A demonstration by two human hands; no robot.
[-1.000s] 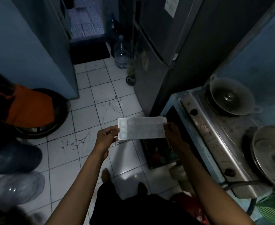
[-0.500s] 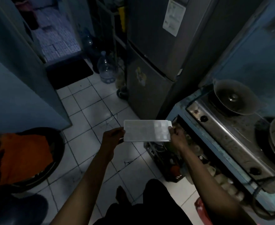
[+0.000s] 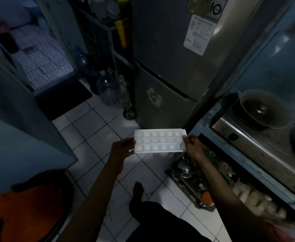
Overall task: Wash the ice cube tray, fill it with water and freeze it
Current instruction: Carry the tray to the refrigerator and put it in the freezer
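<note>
At the far left a dark round tub [image 3: 38,198] stands on the white tiled floor [image 3: 98,137] with an orange cloth [image 3: 26,206] lying in it, and beyond it a dark mat [image 3: 63,100] lies in front of a doorway. A clear water jug [image 3: 108,89] stands on the floor beside a metal rack, just left of the grey fridge [image 3: 169,67]. In the middle the left hand [image 3: 122,148] pinches the left short end of the white ice cube tray [image 3: 159,140], thumb on top and fingers curled beneath. The tray is carried level in the air above the floor, compartments facing up, in front of the lower fridge door, which is closed; whether the compartments hold water cannot be told. The right hand [image 3: 193,147] pinches the right short end, thumb over the rim, so the tray spans the gap between the two grips. Below the right forearm a crate of utensils [image 3: 192,180] rests on the floor. At the right a steel stove [image 3: 258,145] sits on the blue desk [image 3: 206,135], with a lidded pan [image 3: 263,110] on its far burner.
</note>
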